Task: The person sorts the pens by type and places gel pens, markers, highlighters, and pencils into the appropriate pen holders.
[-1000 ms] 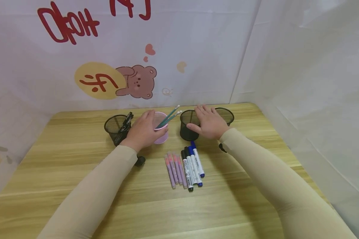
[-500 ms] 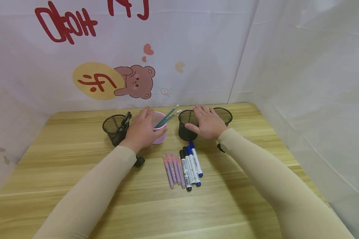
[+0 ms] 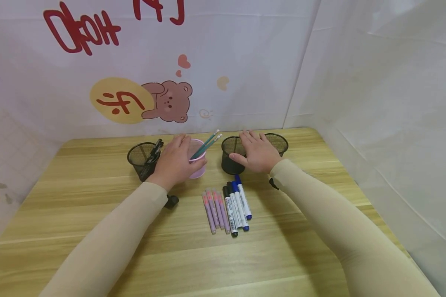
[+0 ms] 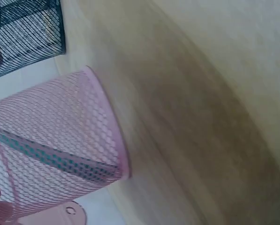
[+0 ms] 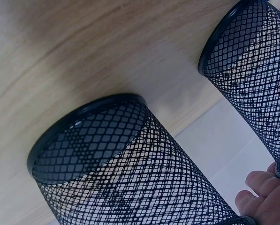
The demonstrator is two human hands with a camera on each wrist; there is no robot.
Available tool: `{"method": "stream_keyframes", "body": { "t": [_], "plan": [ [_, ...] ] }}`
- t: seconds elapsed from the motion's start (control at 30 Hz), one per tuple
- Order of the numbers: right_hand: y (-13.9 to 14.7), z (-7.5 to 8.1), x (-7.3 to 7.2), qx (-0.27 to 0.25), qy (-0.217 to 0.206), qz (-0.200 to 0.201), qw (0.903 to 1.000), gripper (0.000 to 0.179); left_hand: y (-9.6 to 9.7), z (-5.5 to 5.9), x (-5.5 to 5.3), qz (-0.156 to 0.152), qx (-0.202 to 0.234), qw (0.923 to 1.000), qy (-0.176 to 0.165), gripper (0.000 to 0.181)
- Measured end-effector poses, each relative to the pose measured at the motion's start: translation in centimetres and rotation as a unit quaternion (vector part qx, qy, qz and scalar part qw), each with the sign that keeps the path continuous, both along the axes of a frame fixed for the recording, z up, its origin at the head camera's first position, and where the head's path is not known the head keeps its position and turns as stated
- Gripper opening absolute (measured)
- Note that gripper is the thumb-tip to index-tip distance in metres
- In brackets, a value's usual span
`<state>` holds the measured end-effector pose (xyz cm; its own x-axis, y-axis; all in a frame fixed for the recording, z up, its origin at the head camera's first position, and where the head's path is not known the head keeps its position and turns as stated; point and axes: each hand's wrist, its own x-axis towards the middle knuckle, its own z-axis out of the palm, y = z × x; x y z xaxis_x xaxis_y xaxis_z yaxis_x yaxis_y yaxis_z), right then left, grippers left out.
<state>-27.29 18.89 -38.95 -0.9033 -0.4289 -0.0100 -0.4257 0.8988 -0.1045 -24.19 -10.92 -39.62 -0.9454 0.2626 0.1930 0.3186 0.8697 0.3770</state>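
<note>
Two sleeved forearms, the left sleeve (image 3: 124, 233) and the right sleeve (image 3: 328, 216), reach across the tabletop (image 3: 193, 264) and flank the pens lying in the middle. The left hand (image 3: 174, 161) stands in front of parts of the left black cup (image 3: 141, 168) and the pink cup (image 3: 198, 173); its grip is unclenched, fingers extended, thumb apart. The right hand (image 3: 260, 153) covers the space between the middle black cup (image 3: 230, 166) and the right black cup (image 3: 278, 143), its grip likewise spread, fingertips at the rims.

That makes four mesh cups, three black and one pink, in one row. Two green pencils (image 3: 208, 145) lean in the pink cup; black pens (image 3: 155, 152) in the left black cup are too bunched to count. Four purple pens (image 3: 213, 208) lie beside four markers (image 3: 240, 206).

The row stands near the tabletop's far edge, before a white backdrop (image 3: 245, 74). A gap separates the pink cup from the middle black cup.
</note>
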Motion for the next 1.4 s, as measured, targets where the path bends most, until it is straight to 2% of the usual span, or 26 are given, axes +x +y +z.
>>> {"method": "stream_keyframes", "body": {
  "t": [0.13,0.23,0.3,0.4,0.47,0.5,0.53,0.6,0.73,0.87,1.0,1.17,1.4],
  "plan": [
    [0.0,-0.2,-0.2,-0.002,0.001,0.002,1.0000,0.100,0.2,0.6,0.8,-0.010,0.017,0.9991,0.038,0.096],
    [0.0,-0.2,-0.2,-0.003,0.001,0.004,1.0000,0.101,0.7,1.3,1.8,-0.035,0.036,0.9937,0.100,0.085],
    [-0.1,-0.2,-0.2,-0.002,0.001,0.004,1.0000,0.101,1.0,1.9,2.8,-0.063,0.038,0.9847,0.158,0.073],
    [-0.2,0.0,-0.1,-0.005,-0.002,0.003,1.0000,0.099,1.4,2.6,4.2,-0.109,0.025,0.9650,0.237,0.058],
    [-0.2,0.1,0.0,-0.004,-0.002,0.002,1.0000,0.099,1.5,3.0,5.2,-0.131,0.008,0.9563,0.262,0.053],
    [-0.3,0.1,0.0,-0.004,-0.002,0.002,1.0000,0.099,1.6,3.2,5.6,-0.138,-0.001,0.9552,0.262,0.052],
    [-0.3,0.1,0.0,-0.002,-0.003,0.001,1.0000,0.100,1.6,3.3,6.0,-0.143,-0.009,0.9565,0.254,0.051],
    [-0.2,0.1,0.0,0.000,-0.001,0.000,1.0000,0.101,1.6,3.4,6.7,-0.144,-0.031,0.9650,0.217,0.052],
    [-0.2,0.0,-0.2,0.003,0.000,-0.001,1.0000,0.102,1.5,3.1,7.6,-0.129,-0.092,0.9822,0.101,0.053],
    [-0.1,0.0,-0.2,0.001,0.001,-0.001,1.0000,0.100,1.5,2.5,8.0,-0.115,-0.139,0.9836,-0.004,0.059],
    [-0.1,0.0,-0.1,0.000,0.002,-0.001,1.0000,0.099,1.6,1.5,8.1,-0.092,-0.151,0.9814,-0.076,0.057],
    [0.0,0.0,-0.1,-0.002,0.001,0.001,1.0000,0.099,1.9,0.4,7.9,-0.079,-0.161,0.9760,-0.124,0.049],
    [-0.1,-0.1,-0.1,-0.003,0.000,-0.001,1.0000,0.102,2.4,-0.3,7.9,-0.103,-0.170,0.9691,-0.147,0.049]
  ]
}}
